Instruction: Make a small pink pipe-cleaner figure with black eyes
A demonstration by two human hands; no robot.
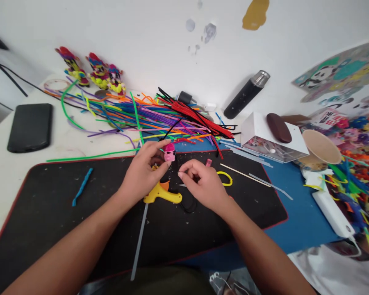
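Note:
Between the fingertips of my left hand [147,166] is a small pink figure piece [169,152] with dark marks on its front. My right hand [204,180] is closed in a pinch just to the right of it; a tiny dark bit shows at the fingertips, too small to name. Below my left hand a yellow glue gun [162,194] lies on the black mat, a long translucent glue stick [139,246] running from its rear. Scissors with a yellow handle [226,179] lie partly hidden behind my right hand.
A blue twisted pipe cleaner [82,186] lies on the mat [110,229]. Behind it spreads a heap of coloured pipe cleaners [166,116]. Several finished figures [98,71] stand at the back left. A black flask [246,95] and a white box [264,133] are at the back right.

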